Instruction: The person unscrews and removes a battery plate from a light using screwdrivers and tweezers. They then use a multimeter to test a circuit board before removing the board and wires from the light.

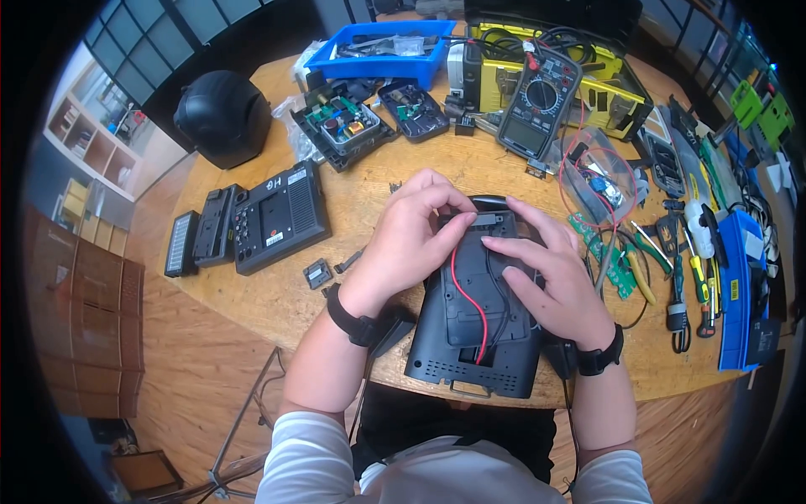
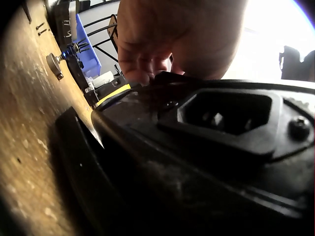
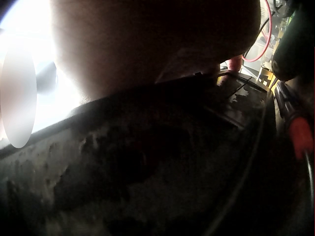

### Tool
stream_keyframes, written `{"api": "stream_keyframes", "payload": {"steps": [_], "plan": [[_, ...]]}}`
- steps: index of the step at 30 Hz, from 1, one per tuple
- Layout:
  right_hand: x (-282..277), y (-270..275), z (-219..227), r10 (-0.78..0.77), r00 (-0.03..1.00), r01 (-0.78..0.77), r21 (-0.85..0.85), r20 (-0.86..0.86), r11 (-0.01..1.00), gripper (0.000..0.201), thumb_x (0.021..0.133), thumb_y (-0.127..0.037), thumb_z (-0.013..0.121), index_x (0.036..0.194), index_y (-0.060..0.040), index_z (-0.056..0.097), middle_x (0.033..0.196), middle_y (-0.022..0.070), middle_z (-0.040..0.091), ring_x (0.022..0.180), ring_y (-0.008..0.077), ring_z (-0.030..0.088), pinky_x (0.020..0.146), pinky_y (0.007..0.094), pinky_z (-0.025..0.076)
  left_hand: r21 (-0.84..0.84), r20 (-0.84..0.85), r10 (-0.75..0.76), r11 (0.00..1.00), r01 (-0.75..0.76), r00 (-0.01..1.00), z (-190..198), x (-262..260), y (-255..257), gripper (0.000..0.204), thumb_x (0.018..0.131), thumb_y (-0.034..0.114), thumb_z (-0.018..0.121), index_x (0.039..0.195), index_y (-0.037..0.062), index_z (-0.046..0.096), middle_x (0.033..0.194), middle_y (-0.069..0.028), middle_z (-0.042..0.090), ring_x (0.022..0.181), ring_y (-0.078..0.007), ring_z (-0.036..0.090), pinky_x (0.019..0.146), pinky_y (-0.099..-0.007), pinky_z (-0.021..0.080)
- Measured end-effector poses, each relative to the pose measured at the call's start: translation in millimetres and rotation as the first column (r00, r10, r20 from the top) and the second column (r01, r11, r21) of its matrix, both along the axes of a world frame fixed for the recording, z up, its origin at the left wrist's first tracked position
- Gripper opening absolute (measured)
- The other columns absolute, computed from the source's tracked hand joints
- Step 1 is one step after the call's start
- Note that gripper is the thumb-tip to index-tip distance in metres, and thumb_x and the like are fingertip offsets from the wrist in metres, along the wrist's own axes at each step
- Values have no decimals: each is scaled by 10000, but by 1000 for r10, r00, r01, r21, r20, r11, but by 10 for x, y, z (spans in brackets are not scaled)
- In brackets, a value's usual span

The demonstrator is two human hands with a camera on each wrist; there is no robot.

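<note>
A black plastic housing [image 1: 428, 344] lies at the table's front edge, with a dark inner panel [image 1: 466, 315] on it. Along the panel run a red wire [image 1: 472, 298] and a black wire. At its far end the left hand [image 1: 420, 223] has thumb and fingertips together by a small grey part [image 1: 488, 220]; whether they pinch something is hidden. The right hand [image 1: 554, 277] rests over the housing's right side, fingers extended. In the left wrist view the left hand [image 2: 179, 37] is above a power socket [image 2: 226, 118]; the right wrist view shows the right hand [image 3: 152, 44] over a dark surface.
Black devices [image 1: 281, 218] lie at the left, opened circuit housings [image 1: 340, 126] behind. A multimeter [image 1: 537, 105] leans on a yellow toolbox [image 1: 617, 105] beside a blue tray [image 1: 437, 63]. Pliers [image 1: 640, 273], screwdrivers, a green circuit board [image 1: 617, 269] and a blue bin [image 1: 739, 294] are at the right.
</note>
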State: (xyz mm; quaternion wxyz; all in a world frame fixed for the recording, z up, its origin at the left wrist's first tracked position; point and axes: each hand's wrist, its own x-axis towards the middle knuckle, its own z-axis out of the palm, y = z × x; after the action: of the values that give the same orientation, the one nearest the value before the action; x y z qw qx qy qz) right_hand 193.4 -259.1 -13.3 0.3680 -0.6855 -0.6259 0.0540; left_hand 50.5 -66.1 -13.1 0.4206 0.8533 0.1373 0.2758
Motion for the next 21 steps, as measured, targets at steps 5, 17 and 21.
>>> {"api": "stream_keyframes", "payload": {"steps": [5, 17, 21], "plan": [[-2, 5, 26, 19, 999, -21, 33, 49, 999, 310, 935, -214, 663, 1228, -160, 747, 1456, 113, 576, 1340, 329, 510, 1121, 452, 317, -239, -51, -1, 971, -11, 999, -73, 21, 46, 89, 920, 76, 763, 965, 7, 730, 931, -26, 673, 824, -80, 620, 698, -228, 502], [-4, 16, 25, 20, 995, -26, 61, 100, 998, 280, 918, -193, 678, 1183, -147, 755, 1402, 79, 638, 1311, 327, 545, 1103, 458, 351, -456, -168, -52, 889, -31, 984, -112, 30, 90, 192, 994, 197, 725, 958, 9, 721, 809, 27, 689, 729, -23, 596, 639, -190, 462], [2, 12, 29, 28, 995, -34, 61, 100, 998, 279, 913, -183, 684, 1180, -149, 755, 1391, 76, 645, 1284, 318, 559, 1094, 453, 360, -468, -223, -55, 882, -57, 973, -72, -23, 162, 341, 1046, 326, 645, 977, 5, 739, 743, 31, 659, 637, -24, 551, 572, -196, 428]]}}
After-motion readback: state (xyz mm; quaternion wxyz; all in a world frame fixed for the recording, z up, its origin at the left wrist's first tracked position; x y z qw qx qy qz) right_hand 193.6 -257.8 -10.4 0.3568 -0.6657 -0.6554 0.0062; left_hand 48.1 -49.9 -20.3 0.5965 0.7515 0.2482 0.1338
